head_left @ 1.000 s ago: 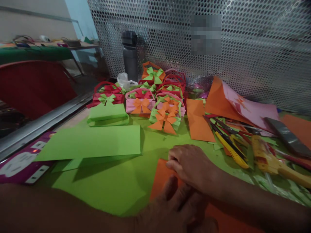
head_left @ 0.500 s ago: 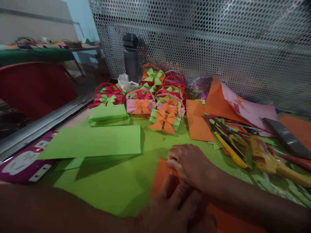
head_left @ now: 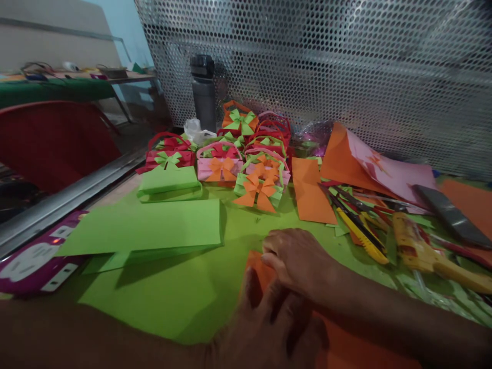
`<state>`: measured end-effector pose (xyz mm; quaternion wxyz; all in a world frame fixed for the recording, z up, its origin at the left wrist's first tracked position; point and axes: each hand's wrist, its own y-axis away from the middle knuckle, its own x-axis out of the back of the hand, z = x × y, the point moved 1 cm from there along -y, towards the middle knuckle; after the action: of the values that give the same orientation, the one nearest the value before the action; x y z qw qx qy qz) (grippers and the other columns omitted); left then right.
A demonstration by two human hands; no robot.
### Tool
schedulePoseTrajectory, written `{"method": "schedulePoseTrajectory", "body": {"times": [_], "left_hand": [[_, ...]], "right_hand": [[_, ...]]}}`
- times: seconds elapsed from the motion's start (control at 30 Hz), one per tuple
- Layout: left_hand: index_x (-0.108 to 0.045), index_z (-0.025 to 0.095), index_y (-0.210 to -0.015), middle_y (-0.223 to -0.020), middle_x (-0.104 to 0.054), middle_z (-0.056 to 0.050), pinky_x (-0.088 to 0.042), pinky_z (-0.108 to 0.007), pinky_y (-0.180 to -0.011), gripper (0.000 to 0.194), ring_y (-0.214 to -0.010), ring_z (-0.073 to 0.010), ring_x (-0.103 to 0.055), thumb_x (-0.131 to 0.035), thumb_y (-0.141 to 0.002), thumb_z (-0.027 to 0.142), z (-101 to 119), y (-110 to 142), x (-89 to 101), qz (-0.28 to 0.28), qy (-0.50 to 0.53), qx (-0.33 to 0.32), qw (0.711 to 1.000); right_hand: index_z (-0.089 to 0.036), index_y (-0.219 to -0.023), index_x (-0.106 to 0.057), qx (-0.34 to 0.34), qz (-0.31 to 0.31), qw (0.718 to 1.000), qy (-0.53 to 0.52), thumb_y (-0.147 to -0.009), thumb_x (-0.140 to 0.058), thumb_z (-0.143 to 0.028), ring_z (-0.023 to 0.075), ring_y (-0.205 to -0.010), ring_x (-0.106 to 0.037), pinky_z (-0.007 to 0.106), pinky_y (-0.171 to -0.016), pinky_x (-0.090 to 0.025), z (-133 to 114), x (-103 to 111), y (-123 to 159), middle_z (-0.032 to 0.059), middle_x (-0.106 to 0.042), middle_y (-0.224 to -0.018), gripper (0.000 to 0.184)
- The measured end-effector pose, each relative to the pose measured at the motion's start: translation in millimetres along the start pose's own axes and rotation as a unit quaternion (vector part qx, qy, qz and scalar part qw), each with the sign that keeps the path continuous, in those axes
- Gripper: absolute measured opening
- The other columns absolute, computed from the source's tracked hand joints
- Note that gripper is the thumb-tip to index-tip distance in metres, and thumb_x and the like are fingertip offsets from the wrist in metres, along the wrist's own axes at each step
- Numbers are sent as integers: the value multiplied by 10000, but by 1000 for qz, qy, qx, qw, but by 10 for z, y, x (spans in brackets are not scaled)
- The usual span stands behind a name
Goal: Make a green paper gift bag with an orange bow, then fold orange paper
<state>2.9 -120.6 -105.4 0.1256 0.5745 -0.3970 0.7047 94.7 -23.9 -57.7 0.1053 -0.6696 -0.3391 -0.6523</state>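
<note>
A sheet of orange paper [head_left: 361, 338] lies in front of me on the green surface, partly covered by both hands. My left hand [head_left: 272, 328] rests on it with the fingers spread, holding nothing. At the sheet's far edge, my right hand [head_left: 295, 259] is closed, its fingers curled in and the thumb against the orange paper. Its fingertips are hidden. To the left lies a folded light green paper [head_left: 165, 225], with a green folded piece [head_left: 169, 180] behind it.
Several small paper handbags with bows [head_left: 221, 168] stand at the back, before a dark bottle [head_left: 203, 95]. On the right are a yellow cutter [head_left: 361, 233], a yellow glue gun [head_left: 411, 243] and a dark flat block [head_left: 449, 215]. A purple power strip [head_left: 38, 261] lies at left.
My left hand has slid slightly forward and left over the orange paper, its fingers still spread. My right hand stays at the far edge. The view has shifted a little.
</note>
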Motion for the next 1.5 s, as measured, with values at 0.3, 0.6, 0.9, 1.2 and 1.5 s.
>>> {"method": "schedulePoseTrajectory", "body": {"times": [0.3,0.6,0.9,1.2,1.5], "left_hand": [[-530,280,-1203,-1239,-572,-115,-461,-573,-807,307,-1115,-352,-520,-376,-940,317,-50,5,15,-40,-29,-37,998],[-612,68,-1151,-1301,-523,-209,-451,-480,-918,393,-1194,-359,-487,-404,-912,301,-157,-93,242,-208,14,-28,978],[-612,-4,-1138,-1258,-532,-275,-435,-464,-936,860,-1202,-388,-467,-312,-807,731,-288,79,365,-182,5,19,983],[-640,79,-1048,-1111,-636,-191,-492,-437,-854,756,-1042,-315,-576,-190,-877,663,-381,58,315,-142,14,22,990],[-586,109,-1127,-1098,-577,-146,-485,-441,-804,649,-964,-297,-539,-325,-865,642,-356,54,313,-145,28,16,989]], "right_hand": [[-178,-778,-613,-10,19,1000,-7,-801,-554,-213,167,-691,-573,286,-533,-244,26,-7,1,42,-680,-790,72],[-200,-843,-543,25,74,996,-50,-761,-590,-309,125,-589,-492,259,-489,-190,193,-62,-33,-24,-608,-680,144],[-194,-767,-558,62,99,991,-69,-749,-601,-350,106,-570,-407,246,-487,-178,252,-63,-71,-26,-561,-680,163],[-181,-743,-580,59,103,989,-88,-732,-623,-382,100,-563,-395,230,-490,-196,284,-27,-38,-34,-533,-648,206],[-182,-781,-595,83,97,987,-97,-701,-650,-371,93,-563,-426,221,-489,-208,408,-48,96,-41,-558,-651,212]]}}
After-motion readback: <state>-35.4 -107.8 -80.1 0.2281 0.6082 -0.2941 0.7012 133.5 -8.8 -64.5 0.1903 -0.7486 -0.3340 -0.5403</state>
